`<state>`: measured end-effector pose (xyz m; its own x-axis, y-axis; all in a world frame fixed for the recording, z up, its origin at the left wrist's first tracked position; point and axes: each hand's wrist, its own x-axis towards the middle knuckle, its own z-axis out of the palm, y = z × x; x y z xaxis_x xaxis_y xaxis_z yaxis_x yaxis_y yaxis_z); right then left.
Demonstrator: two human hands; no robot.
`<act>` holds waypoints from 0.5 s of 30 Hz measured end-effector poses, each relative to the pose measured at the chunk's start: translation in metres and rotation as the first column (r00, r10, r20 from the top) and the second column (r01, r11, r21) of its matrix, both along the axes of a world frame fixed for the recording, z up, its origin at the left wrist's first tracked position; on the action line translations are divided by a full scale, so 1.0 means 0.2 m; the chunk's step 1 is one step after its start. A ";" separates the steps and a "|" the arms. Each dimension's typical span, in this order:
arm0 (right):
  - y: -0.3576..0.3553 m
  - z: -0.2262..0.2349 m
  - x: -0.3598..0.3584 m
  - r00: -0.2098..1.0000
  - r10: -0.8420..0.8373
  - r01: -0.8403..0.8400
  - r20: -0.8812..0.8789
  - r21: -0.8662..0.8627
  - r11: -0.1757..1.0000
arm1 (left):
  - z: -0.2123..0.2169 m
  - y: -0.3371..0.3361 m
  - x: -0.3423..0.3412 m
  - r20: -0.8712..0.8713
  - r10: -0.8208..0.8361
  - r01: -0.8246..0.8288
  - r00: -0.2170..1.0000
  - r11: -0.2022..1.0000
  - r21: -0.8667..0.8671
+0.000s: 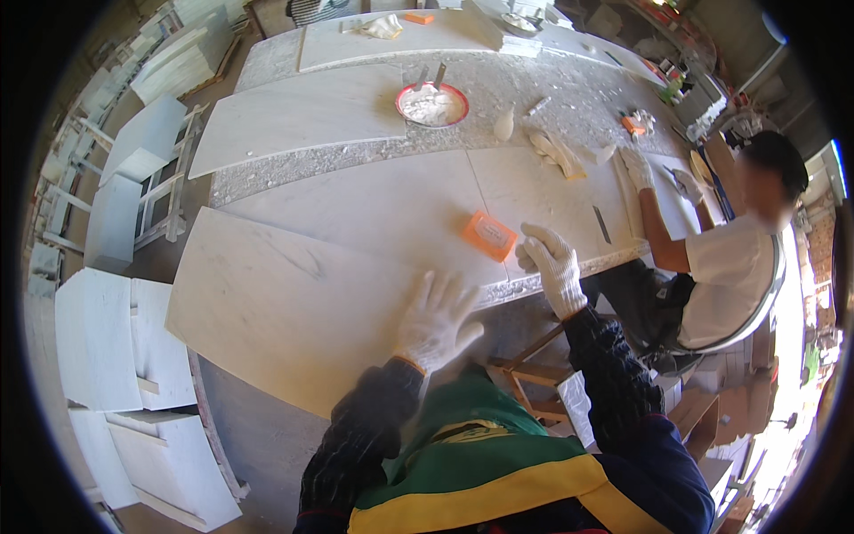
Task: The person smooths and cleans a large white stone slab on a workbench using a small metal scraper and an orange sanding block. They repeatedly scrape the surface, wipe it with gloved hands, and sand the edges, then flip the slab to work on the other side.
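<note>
My left hand (pixel 436 322), in a white knit glove, has its fingers spread over the right end of a white marble slab (pixel 258 303). It is slightly blurred, and I cannot tell whether it touches the stone. My right hand (pixel 553 269), gloved the same way, is at the table's near edge with its fingers curled in. Whatever it holds, if anything, is hidden. Just left of it, a small orange block (pixel 488 236) with a pale patch on top lies on another marble slab (pixel 374 209), close to a seam.
A red-rimmed bowl (pixel 432 105) of white paste holds two tools. A crumpled glove (pixel 556 153) and a dark flat strip (pixel 602 224) lie to the right. A seated co-worker (pixel 729 267) works there. White blocks (pixel 98 338) stand at left, a wooden stool (pixel 534 383) below the edge.
</note>
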<state>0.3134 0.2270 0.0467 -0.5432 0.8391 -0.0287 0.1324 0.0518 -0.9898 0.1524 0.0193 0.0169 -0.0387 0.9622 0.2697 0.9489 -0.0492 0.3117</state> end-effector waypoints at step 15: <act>0.99 -0.09 -1.29 0.639 -0.069 -0.672 0.766 0.600 0.434 | 0.12 -0.42 -0.12 0.106 0.736 -0.713 0.668 0.674 -0.192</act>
